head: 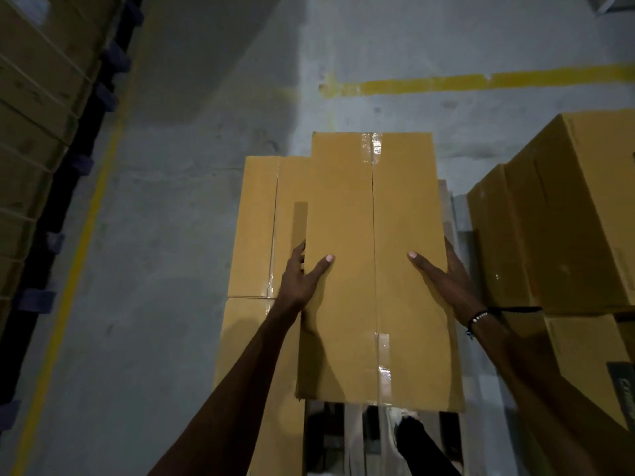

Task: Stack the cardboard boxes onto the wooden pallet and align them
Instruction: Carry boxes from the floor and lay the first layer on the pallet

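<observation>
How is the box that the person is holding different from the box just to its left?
The held box is gripped at its sides by the left hand and right hand; the left box has no hand on it. The held box sits higher and overlaps the left box's right edge. The held box shows its whole top; the left box is partly hidden. Both are plain brown cardboard, sealed with clear tape along the centre seam.

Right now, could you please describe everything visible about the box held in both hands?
The held box is plain brown cardboard, long and rectangular, its top flaps closed along a centre seam with clear glossy tape at both ends. The left hand and right hand clasp its long sides, thumbs on top. It overlaps lower boxes on its left.
</observation>
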Action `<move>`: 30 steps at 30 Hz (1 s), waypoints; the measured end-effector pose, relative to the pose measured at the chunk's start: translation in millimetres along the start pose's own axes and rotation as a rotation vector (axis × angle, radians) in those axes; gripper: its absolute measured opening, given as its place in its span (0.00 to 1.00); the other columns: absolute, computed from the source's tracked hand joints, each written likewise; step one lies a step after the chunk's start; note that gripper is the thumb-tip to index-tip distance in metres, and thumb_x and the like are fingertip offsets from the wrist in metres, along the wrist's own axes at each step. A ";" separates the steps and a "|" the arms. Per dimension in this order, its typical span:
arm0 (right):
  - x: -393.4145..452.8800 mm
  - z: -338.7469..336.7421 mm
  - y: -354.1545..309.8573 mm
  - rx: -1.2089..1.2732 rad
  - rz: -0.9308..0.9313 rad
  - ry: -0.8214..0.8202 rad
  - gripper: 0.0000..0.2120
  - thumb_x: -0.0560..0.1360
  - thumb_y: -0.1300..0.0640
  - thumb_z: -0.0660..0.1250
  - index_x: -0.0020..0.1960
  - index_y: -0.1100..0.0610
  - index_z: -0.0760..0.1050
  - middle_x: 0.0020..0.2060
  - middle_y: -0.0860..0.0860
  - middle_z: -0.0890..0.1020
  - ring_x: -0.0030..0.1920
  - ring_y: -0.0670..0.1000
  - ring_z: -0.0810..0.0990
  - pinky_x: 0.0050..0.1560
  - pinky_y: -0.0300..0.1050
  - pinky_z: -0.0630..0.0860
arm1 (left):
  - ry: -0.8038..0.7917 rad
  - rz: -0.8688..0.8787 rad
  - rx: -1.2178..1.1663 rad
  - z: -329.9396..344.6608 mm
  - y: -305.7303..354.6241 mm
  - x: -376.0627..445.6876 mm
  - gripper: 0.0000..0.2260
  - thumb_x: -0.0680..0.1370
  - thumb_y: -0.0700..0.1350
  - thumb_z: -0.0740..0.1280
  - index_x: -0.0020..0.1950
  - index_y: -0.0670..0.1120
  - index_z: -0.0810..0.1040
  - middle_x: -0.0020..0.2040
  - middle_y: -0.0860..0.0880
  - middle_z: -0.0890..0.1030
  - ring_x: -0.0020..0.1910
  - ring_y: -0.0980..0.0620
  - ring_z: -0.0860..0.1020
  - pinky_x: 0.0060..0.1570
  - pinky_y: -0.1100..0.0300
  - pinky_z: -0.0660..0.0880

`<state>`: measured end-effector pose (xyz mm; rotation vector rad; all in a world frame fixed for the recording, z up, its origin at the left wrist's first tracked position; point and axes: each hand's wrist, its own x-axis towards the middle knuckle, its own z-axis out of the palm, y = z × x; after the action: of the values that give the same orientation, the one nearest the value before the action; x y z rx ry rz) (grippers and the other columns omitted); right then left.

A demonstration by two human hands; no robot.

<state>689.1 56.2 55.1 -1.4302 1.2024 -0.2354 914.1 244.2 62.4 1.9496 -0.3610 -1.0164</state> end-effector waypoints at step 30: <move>235.4 93.3 194.1 0.040 0.051 -0.075 0.46 0.71 0.32 0.73 0.83 0.40 0.58 0.74 0.42 0.72 0.71 0.49 0.72 0.74 0.56 0.69 | 0.088 0.056 0.496 56.7 -191.7 248.8 0.43 0.75 0.71 0.66 0.83 0.49 0.63 0.85 0.45 0.52 0.81 0.36 0.52 0.75 0.30 0.54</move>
<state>762.5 -19.6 -246.0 -1.3608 1.1656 -0.1684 999.9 174.0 -236.9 2.3997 -0.6626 -0.8542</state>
